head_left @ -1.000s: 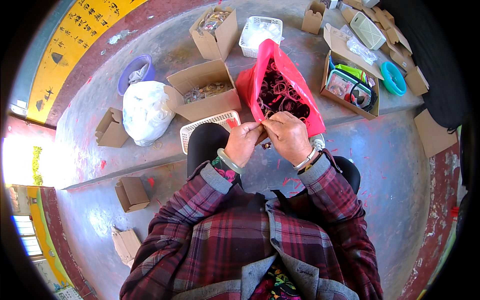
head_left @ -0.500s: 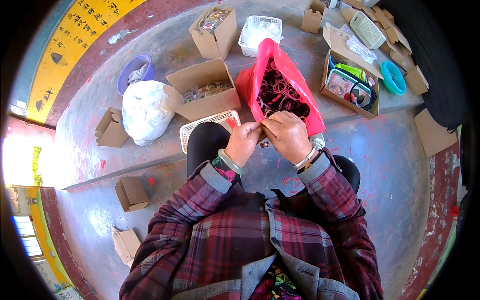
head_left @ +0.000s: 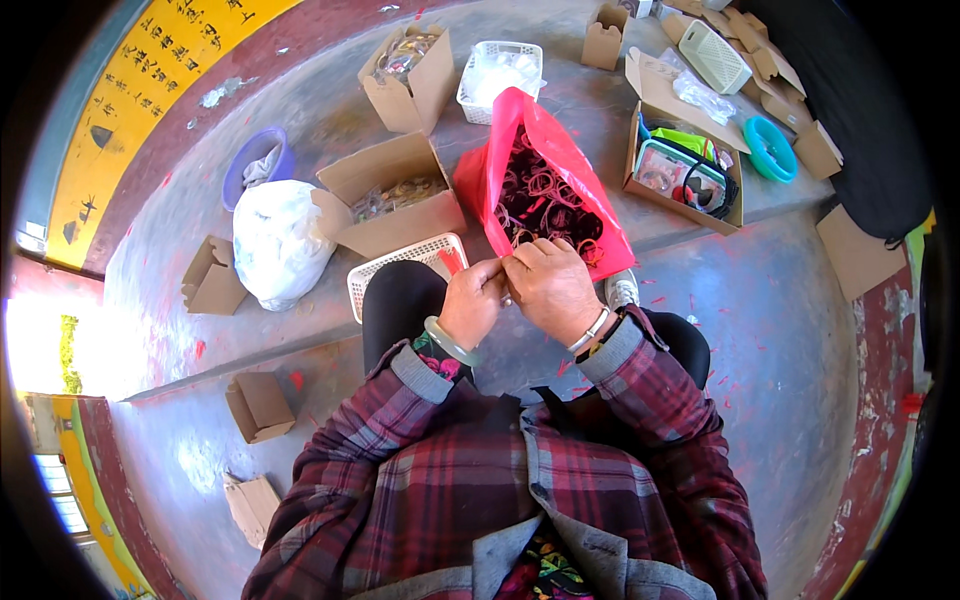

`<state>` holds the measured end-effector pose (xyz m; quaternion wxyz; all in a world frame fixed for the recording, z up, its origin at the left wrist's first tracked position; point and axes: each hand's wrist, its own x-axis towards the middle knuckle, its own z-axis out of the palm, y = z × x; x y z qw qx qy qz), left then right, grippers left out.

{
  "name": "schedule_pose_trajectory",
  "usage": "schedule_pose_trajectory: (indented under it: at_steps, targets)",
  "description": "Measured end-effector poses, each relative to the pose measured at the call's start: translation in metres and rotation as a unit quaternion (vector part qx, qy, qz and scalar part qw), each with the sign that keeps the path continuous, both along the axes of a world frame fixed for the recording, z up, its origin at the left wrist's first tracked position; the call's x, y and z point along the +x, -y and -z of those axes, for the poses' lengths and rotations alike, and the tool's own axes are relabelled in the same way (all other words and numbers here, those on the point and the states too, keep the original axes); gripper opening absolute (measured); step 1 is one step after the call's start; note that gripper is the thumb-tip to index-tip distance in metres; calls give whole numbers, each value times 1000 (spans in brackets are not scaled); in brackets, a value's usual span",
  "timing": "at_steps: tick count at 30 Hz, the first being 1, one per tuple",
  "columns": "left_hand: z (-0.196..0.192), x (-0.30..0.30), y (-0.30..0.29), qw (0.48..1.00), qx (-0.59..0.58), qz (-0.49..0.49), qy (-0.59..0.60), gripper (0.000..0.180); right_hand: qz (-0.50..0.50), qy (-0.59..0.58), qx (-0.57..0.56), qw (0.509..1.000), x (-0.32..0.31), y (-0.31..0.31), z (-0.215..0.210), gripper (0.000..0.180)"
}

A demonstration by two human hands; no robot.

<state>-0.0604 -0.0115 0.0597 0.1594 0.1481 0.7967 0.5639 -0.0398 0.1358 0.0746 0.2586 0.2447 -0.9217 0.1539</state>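
My left hand (head_left: 472, 305) and my right hand (head_left: 552, 290) meet in front of me, both closed, thumbs and fingertips pressed together. What they pinch is too small and too covered by the fingers to name. Just beyond them stands an open pinkish-red bag (head_left: 500, 150), its near edge partly behind my right hand. Inside it lies a pile of dark and pale looped cords (head_left: 545, 190). To the left of my left hand, a white perforated basket (head_left: 400, 255) sits by my knee, with a strip of red (head_left: 450, 262) at its right end.
Beyond the basket, a cardboard box (head_left: 400, 220) holds small bagged items, beside a stuffed white plastic bag (head_left: 280, 245) and a purple basin (head_left: 232, 180). Rightward, another box (head_left: 690, 205) contains a clear-lidded case and black cord, near a turquoise basin (head_left: 770, 150). A raised floor edge (head_left: 250, 352) crosses the area.
The whole view has shifted slightly. My hands stay pinched together, the right one turned a little more over the fingertips. A small brownish bit that hung under the fingers no longer shows.
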Motion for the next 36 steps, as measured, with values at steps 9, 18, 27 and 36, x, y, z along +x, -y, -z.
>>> schedule_pose_trajectory:
  at_steps: [9, 18, 27, 36]
  targets:
    - [17, 1, -1, 998, -19, 7, -60, 17, 17, 41, 14, 999, 2, 1, 8, 7]
    - [16, 3, -2, 999, 0, -11, -50, 15, 36, 26, -1, 999, 4, 4, 4, 8]
    - [4, 4, -5, 995, -13, -23, -99, 21, 47, -17, -32, 998, 5, 4, -1, 10]
    - [8, 3, -4, 993, 2, -26, -112, 19, 58, 13, -129, 990, 4, 2, -1, 9]
